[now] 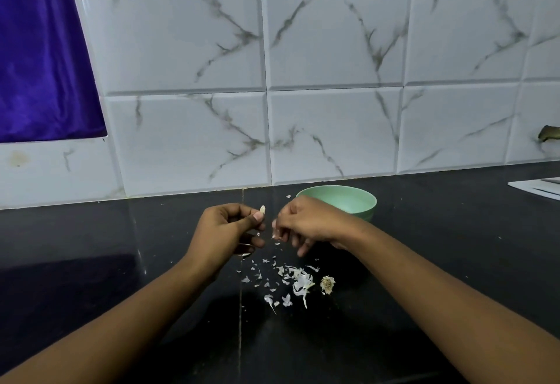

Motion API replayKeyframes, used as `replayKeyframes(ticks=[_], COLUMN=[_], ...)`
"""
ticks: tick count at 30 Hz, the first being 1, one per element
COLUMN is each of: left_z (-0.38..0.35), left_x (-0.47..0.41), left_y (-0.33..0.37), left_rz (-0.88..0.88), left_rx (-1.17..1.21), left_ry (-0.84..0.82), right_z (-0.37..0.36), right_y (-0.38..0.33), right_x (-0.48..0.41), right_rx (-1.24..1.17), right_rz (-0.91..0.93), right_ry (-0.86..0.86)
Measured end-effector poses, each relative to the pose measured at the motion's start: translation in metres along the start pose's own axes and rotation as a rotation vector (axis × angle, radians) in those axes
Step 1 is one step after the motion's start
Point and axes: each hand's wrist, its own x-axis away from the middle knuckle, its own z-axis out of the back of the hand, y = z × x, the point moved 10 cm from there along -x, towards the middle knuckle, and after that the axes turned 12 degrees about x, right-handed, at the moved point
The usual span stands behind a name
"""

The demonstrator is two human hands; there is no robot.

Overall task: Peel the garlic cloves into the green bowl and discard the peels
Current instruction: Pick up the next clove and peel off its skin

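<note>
My left hand (pixel 227 229) is raised over the black counter and pinches a small garlic clove (pixel 262 209) between thumb and forefinger. My right hand (pixel 306 223) hovers just right of it with loosely curled fingers; a pale scrap shows at its fingertips, too small to tell what it is. The green bowl (pixel 360 201) stands behind my right hand near the wall, partly hidden by it. A scatter of white garlic peels (pixel 298 282) lies on the counter below my hands, with the dry garlic root stub (pixel 328 284) at its right edge.
The black counter (pixel 121 262) runs to a white marble-patterned tile wall (pixel 333 80). A purple cloth (pixel 39 65) hangs at the upper left. A white flat object (pixel 539 189) lies at the far right of the counter.
</note>
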Motion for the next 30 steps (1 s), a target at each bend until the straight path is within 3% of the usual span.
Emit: replayKeyframes(ticks=[15, 24, 30], left_z=[0.001, 0.002, -0.002], left_x=[0.003, 0.006, 0.006], left_y=[0.007, 0.017, 0.015], left_rz=[-0.042, -0.165, -0.148], left_rx=[0.043, -0.073, -0.078], left_ry=[0.03, 0.044, 0.024], right_z=[0.029, 0.022, 0.021], right_y=[-0.004, -0.007, -0.003], right_x=[0.001, 0.001, -0.001], right_rx=[-0.424, -0.449, -0.488], right_rz=[0.111, 0.093, 0.058], right_ry=[0.228, 0.279, 0.299])
